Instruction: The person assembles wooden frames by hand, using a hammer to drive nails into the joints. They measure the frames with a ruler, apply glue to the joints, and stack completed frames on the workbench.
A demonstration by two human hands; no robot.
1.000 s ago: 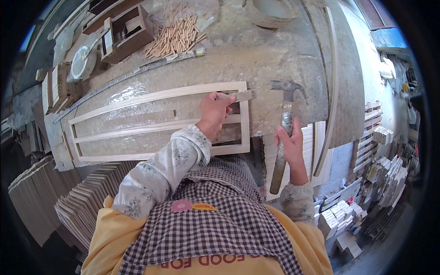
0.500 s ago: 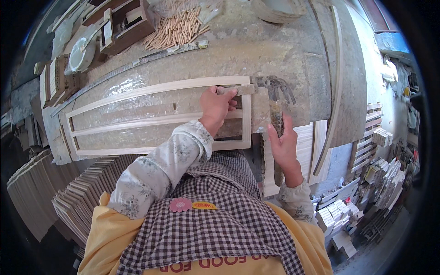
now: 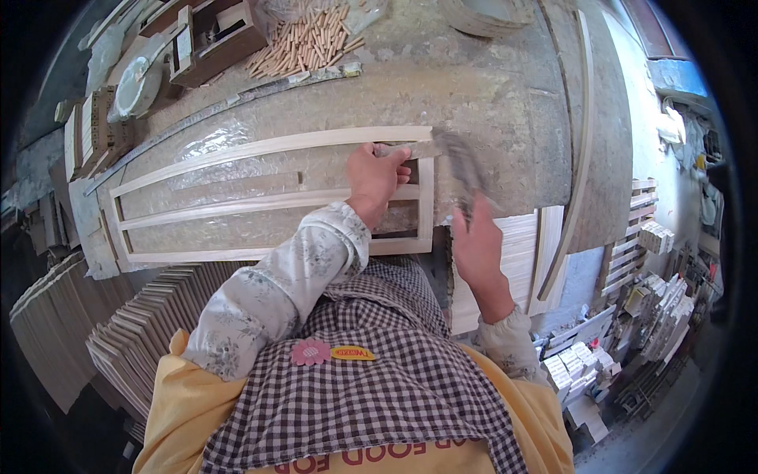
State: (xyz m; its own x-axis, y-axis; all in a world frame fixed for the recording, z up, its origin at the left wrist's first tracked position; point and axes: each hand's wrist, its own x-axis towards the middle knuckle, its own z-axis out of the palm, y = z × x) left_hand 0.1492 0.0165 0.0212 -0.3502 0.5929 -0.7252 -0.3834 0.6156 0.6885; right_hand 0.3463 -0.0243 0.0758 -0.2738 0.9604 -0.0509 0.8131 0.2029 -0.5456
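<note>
A pale wooden frame (image 3: pixel 268 147) with a long middle bar lies flat on the worktable (image 3: pixel 505 95). My left hand (image 3: pixel 373 178) is closed on a short wood block (image 3: pixel 421 150), held at the frame's far right corner. My right hand (image 3: pixel 478 246) grips the handle of a hammer (image 3: pixel 460 158), which is smeared by motion. The hammer's dark head is just right of that corner and close to the block; whether they touch cannot be made out. A loose thin strip (image 3: pixel 237 186) lies inside the frame's upper opening.
A heap of wooden dowels (image 3: pixel 304 47) sits at the far side, beside a wooden box (image 3: pixel 221 43) and a white bowl (image 3: pixel 138 87). Stacked slats (image 3: pixel 162 340) stand below the table's near left edge. A long curved strip (image 3: pixel 583 158) lies along the right.
My right hand has swung the hammer, its head shifting slightly left toward the corner. The frame and block have barely moved in view, and my left hand stays closed on the block.
</note>
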